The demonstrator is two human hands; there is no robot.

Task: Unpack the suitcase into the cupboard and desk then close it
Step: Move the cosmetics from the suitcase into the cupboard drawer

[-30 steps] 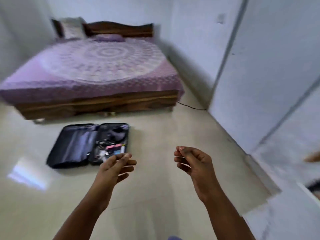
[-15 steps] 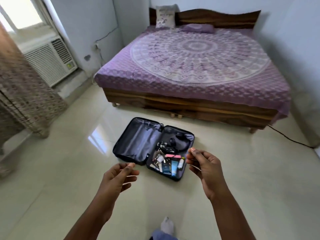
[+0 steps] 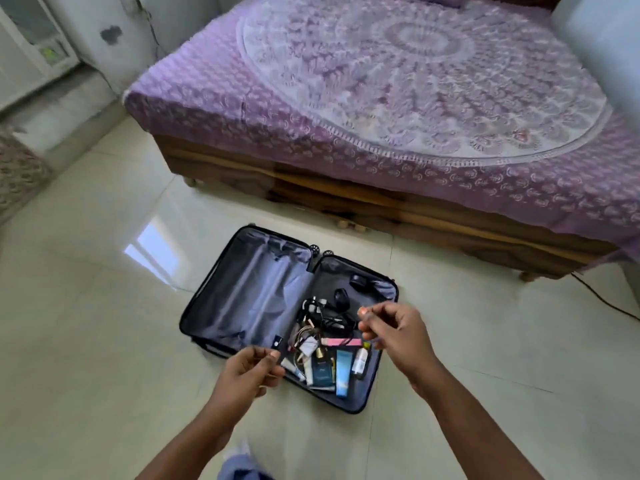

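A dark suitcase lies wide open on the pale floor in front of the bed. Its left half shows only grey lining. The right half holds several small things: a light blue tube, a dark box, a small clear bottle, a pink flat item and black cables. My left hand hovers above the near edge, fingers loosely curled, holding nothing. My right hand hangs over the right half, fingers loosely curled and empty.
A wooden bed with a purple patterned cover stands just beyond the suitcase. A black cord runs over the floor at the right. A patterned curtain and a white window unit are at the left.
The view has swung left and down, closing in on the suitcase. Both hands have come forward over its near edge and right half, still empty.
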